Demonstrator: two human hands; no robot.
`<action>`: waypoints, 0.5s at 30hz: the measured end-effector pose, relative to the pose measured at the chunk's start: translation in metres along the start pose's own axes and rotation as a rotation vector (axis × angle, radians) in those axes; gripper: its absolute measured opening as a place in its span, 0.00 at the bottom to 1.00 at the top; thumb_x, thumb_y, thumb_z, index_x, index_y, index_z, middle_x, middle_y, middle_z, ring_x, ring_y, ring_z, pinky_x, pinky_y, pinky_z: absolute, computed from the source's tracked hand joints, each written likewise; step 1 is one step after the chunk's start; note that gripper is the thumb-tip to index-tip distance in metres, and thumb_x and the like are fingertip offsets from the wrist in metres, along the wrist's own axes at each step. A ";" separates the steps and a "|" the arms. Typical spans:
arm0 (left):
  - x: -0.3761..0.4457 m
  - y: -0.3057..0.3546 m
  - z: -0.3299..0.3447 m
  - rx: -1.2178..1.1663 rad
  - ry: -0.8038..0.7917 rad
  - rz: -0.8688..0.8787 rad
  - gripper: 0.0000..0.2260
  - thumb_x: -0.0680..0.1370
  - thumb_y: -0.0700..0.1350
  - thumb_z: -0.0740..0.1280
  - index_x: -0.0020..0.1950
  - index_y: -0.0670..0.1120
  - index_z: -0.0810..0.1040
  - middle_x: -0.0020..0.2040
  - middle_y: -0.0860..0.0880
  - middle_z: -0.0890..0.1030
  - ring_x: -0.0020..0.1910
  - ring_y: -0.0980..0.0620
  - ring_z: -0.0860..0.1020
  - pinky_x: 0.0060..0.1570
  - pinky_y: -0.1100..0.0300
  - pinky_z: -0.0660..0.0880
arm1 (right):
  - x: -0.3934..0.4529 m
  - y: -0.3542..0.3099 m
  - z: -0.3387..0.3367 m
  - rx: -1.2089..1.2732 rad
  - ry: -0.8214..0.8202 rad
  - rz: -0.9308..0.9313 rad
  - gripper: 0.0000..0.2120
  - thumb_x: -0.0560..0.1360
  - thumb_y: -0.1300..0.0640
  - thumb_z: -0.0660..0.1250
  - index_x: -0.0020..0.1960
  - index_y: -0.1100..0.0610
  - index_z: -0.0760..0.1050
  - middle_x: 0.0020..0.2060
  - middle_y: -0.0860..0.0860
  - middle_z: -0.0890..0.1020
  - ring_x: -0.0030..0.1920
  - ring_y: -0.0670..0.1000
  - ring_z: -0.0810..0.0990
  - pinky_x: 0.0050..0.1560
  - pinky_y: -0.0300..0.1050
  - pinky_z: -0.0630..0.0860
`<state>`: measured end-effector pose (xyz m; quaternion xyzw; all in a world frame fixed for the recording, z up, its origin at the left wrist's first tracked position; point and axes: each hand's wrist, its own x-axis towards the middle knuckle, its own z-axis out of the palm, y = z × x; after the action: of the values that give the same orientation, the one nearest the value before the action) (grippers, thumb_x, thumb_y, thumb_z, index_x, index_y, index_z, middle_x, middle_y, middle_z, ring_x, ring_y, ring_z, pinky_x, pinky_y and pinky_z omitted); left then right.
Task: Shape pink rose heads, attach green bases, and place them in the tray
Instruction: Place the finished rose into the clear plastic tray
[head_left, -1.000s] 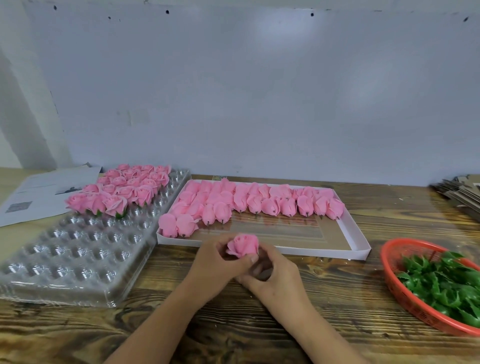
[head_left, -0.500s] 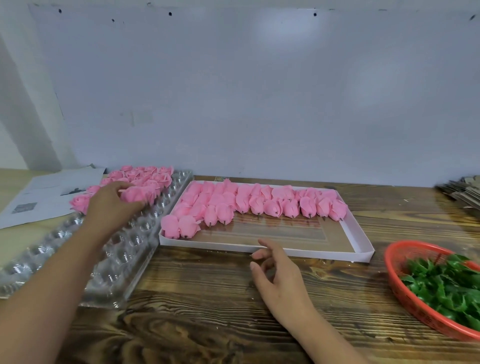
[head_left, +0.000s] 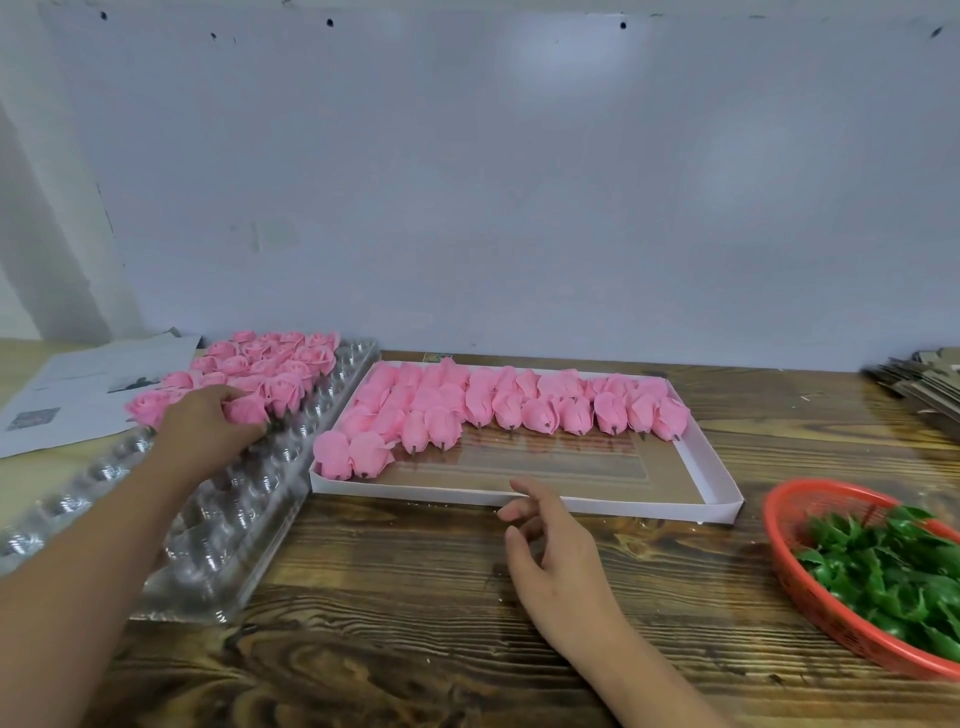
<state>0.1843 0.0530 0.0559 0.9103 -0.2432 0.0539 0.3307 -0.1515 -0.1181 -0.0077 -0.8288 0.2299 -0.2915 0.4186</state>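
My left hand (head_left: 208, 423) reaches over the clear plastic cavity tray (head_left: 228, 525) and holds a finished pink rose head (head_left: 247, 410) at the front of the roses standing there. Several finished roses (head_left: 280, 364) fill the tray's far end. My right hand (head_left: 550, 551) hovers over the wooden table in front of the white box, fingers relaxed and holding nothing. The white cardboard box (head_left: 719, 486) holds rows of unshaped pink rose heads (head_left: 519, 405). A red mesh basket (head_left: 810, 603) at the right holds green bases (head_left: 893, 566).
Printed paper sheets (head_left: 78, 395) lie at the far left beside the tray. A stack of cardboard pieces (head_left: 919, 387) sits at the far right edge. A pale wall runs close behind the table.
My left hand carried the rose from the table's middle to the clear tray and has lowered it among the others. My right hand let go and stays near the white box.
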 end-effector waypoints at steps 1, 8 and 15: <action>-0.001 -0.002 0.001 -0.003 -0.002 0.005 0.22 0.74 0.39 0.75 0.67 0.38 0.78 0.38 0.47 0.77 0.34 0.49 0.76 0.39 0.55 0.72 | 0.000 0.000 0.000 -0.003 -0.002 0.003 0.24 0.80 0.59 0.63 0.59 0.29 0.62 0.51 0.32 0.76 0.52 0.42 0.76 0.49 0.31 0.74; 0.002 0.006 0.008 -0.005 0.003 0.036 0.22 0.74 0.41 0.75 0.67 0.40 0.78 0.42 0.45 0.80 0.36 0.48 0.78 0.36 0.56 0.73 | 0.000 -0.002 0.000 0.002 0.009 0.007 0.25 0.80 0.60 0.63 0.59 0.29 0.63 0.50 0.35 0.77 0.49 0.43 0.77 0.46 0.31 0.73; 0.011 0.005 0.007 0.055 0.007 0.060 0.14 0.73 0.38 0.74 0.58 0.38 0.82 0.39 0.45 0.80 0.34 0.49 0.77 0.35 0.58 0.71 | 0.000 -0.003 0.000 0.000 0.004 0.008 0.25 0.80 0.61 0.62 0.58 0.29 0.63 0.50 0.36 0.78 0.49 0.44 0.77 0.47 0.33 0.74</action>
<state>0.1916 0.0409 0.0561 0.9112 -0.2676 0.0734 0.3045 -0.1514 -0.1163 -0.0051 -0.8273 0.2341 -0.2915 0.4193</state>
